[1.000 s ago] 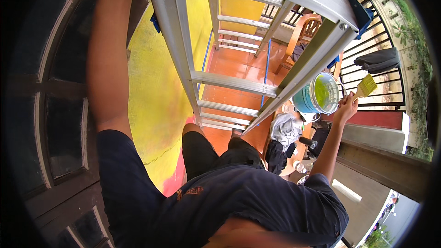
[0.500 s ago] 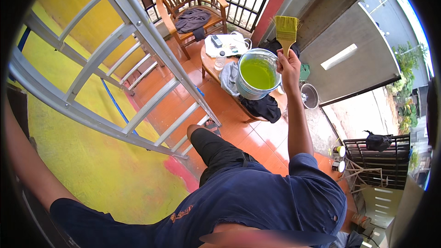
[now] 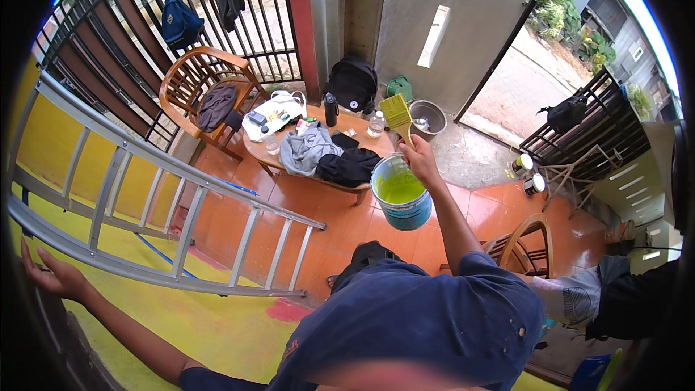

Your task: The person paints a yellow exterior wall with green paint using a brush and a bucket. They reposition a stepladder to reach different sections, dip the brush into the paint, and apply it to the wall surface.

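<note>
My right hand (image 3: 420, 161) is closed round the handle of a wide paintbrush (image 3: 397, 113), its yellow-green bristles pointing up. A blue-and-white paint bucket (image 3: 407, 217) with bright green paint inside hangs from the same hand; the exact grip on it is hidden. On the left, my left hand (image 3: 58, 275) is open, fingers stretched out, holding nothing, near the lower rail of an aluminium ladder (image 3: 170, 206). Behind the ladder is a wall (image 3: 166, 318) painted yellow-green, with a pink patch low down.
A wooden table (image 3: 289, 177) bears clothes, bottles and a white bag. Beyond it are a wooden armchair (image 3: 190, 101), a black backpack (image 3: 352, 85) and a grey basin (image 3: 433, 114). At right, another wooden chair (image 3: 532, 242) is near grey and black cloth (image 3: 615, 293). The floor is orange tile.
My view has swung to the right and widened over the table. My left hand has come into sight with its fingers spread. Brush and bucket stay in my right hand, lower in view.
</note>
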The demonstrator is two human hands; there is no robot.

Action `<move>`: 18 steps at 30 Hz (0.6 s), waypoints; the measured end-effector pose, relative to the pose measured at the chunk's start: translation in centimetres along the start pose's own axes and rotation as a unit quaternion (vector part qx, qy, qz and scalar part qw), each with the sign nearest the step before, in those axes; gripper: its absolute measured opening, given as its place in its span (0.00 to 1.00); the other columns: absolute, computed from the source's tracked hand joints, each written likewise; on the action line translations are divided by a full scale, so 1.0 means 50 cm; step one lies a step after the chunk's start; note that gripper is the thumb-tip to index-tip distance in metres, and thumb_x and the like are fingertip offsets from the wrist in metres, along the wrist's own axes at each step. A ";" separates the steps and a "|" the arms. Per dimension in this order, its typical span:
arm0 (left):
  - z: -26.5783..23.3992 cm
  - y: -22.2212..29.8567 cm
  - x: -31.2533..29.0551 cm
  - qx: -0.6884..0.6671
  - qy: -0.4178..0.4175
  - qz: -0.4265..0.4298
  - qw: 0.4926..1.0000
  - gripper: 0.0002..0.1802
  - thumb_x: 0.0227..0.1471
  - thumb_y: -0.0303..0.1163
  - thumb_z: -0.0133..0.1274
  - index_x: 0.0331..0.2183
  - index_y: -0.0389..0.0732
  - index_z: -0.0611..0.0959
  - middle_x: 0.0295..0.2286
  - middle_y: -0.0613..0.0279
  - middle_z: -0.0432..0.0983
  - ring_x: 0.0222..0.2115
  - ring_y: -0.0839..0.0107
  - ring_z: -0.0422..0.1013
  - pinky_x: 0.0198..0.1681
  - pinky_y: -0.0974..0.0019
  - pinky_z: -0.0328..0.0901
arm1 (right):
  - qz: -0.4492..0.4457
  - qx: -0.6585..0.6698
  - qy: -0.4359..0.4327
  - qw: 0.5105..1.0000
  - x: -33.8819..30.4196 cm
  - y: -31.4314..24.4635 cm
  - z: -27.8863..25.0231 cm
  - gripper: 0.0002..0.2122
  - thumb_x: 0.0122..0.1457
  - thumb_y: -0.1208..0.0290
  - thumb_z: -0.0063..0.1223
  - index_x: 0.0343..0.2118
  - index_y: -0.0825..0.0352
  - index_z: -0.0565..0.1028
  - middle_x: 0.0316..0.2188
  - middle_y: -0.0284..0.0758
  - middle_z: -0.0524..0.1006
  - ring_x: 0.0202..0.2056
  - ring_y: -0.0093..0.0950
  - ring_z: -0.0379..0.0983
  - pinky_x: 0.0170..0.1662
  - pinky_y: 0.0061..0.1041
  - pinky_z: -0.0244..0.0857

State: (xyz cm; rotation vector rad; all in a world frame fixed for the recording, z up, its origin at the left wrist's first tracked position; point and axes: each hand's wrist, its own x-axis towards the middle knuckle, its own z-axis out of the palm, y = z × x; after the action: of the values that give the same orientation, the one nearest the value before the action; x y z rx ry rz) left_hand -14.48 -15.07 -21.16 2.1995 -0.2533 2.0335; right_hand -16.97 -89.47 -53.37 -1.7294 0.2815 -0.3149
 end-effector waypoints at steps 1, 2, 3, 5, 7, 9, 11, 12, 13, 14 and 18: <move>0.009 0.066 -0.073 -0.056 -0.014 -0.006 0.998 0.17 0.65 0.22 0.46 0.53 0.26 0.75 0.52 0.41 0.73 0.56 0.54 0.69 0.64 0.51 0.60 | 0.016 -0.014 0.006 1.000 -0.002 0.018 -0.025 0.08 0.67 0.70 0.54 0.38 0.71 0.76 0.22 0.25 0.70 0.23 0.15 0.64 0.26 0.22 0.58; 0.031 0.131 -0.139 -0.100 -0.014 -0.009 0.995 0.17 0.65 0.22 0.44 0.53 0.25 0.73 0.54 0.40 0.71 0.56 0.50 0.69 0.63 0.49 0.60 | -0.015 -0.050 0.010 0.999 -0.007 0.035 -0.052 0.08 0.66 0.70 0.54 0.38 0.71 0.76 0.22 0.27 0.71 0.24 0.17 0.65 0.28 0.23 0.60; 0.047 0.203 -0.217 -0.121 -0.038 -0.029 0.991 0.16 0.65 0.22 0.43 0.51 0.25 0.73 0.54 0.40 0.70 0.55 0.48 0.69 0.62 0.49 0.60 | 0.006 -0.066 0.019 0.998 -0.009 0.049 -0.086 0.09 0.65 0.70 0.55 0.38 0.72 0.76 0.23 0.29 0.72 0.25 0.18 0.67 0.29 0.25 0.62; 0.087 0.346 -0.362 -0.157 -0.136 -0.068 0.976 0.15 0.64 0.24 0.44 0.50 0.28 0.74 0.54 0.40 0.69 0.55 0.48 0.68 0.60 0.49 0.62 | -0.002 -0.066 0.024 0.998 -0.028 0.079 -0.154 0.05 0.66 0.73 0.54 0.40 0.68 0.75 0.24 0.23 0.69 0.24 0.13 0.63 0.26 0.18 0.56; 0.120 0.491 -0.497 -0.251 -0.278 -0.239 0.896 0.16 0.59 0.20 0.45 0.49 0.32 0.75 0.54 0.45 0.68 0.54 0.49 0.68 0.56 0.52 0.66 | 0.054 -0.066 0.066 0.994 -0.058 0.104 -0.218 0.08 0.65 0.71 0.54 0.39 0.72 0.76 0.24 0.29 0.73 0.26 0.18 0.68 0.29 0.25 0.62; 0.144 0.621 -0.594 -0.290 -0.328 -0.238 0.867 0.18 0.56 0.19 0.46 0.49 0.33 0.75 0.55 0.47 0.68 0.51 0.51 0.70 0.53 0.54 0.68 | 0.040 -0.021 0.071 0.996 -0.093 0.124 -0.270 0.08 0.65 0.71 0.54 0.39 0.71 0.76 0.24 0.28 0.72 0.26 0.17 0.67 0.29 0.23 0.61; 0.157 0.735 -0.657 -0.375 -0.323 -0.303 0.814 0.17 0.55 0.19 0.47 0.48 0.32 0.75 0.54 0.48 0.68 0.49 0.53 0.71 0.52 0.54 0.69 | 0.047 0.017 0.075 0.996 -0.108 0.137 -0.303 0.07 0.65 0.72 0.53 0.40 0.70 0.75 0.24 0.26 0.72 0.25 0.15 0.66 0.28 0.21 0.60; 0.161 0.781 -0.675 -0.358 -0.331 -0.296 0.822 0.17 0.55 0.19 0.47 0.48 0.32 0.76 0.54 0.48 0.68 0.48 0.54 0.71 0.52 0.55 0.69 | 0.047 0.029 0.075 0.996 -0.109 0.140 -0.316 0.07 0.65 0.72 0.53 0.41 0.69 0.75 0.24 0.25 0.71 0.25 0.15 0.65 0.28 0.21 0.59; 0.165 0.822 -0.687 -0.356 -0.335 -0.286 0.824 0.17 0.55 0.18 0.47 0.48 0.31 0.76 0.54 0.47 0.69 0.48 0.55 0.72 0.52 0.55 0.69 | 0.070 0.048 0.070 0.994 -0.104 0.142 -0.327 0.06 0.66 0.72 0.53 0.41 0.69 0.75 0.24 0.24 0.70 0.25 0.14 0.65 0.27 0.20 0.58; 0.169 0.854 -0.694 -0.354 -0.342 -0.281 0.824 0.17 0.55 0.18 0.47 0.48 0.31 0.76 0.54 0.47 0.69 0.47 0.55 0.72 0.52 0.55 0.69 | 0.057 0.067 0.064 0.994 -0.094 0.141 -0.335 0.06 0.66 0.72 0.52 0.42 0.69 0.74 0.23 0.23 0.68 0.23 0.14 0.62 0.26 0.19 0.56; 0.177 0.907 -0.701 -0.343 -0.310 -0.341 0.818 0.16 0.55 0.18 0.48 0.47 0.31 0.76 0.54 0.48 0.69 0.47 0.56 0.73 0.52 0.56 0.69 | 0.061 0.108 0.052 0.991 -0.033 0.126 -0.357 0.05 0.68 0.72 0.52 0.43 0.65 0.72 0.22 0.22 0.67 0.20 0.12 0.59 0.23 0.16 0.52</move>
State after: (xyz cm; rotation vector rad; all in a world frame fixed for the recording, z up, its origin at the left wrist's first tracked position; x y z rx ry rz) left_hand -18.21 -60.12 -57.47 1.9544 -0.1741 0.6601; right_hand -25.08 -106.38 -56.63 -1.4794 0.4122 -0.3337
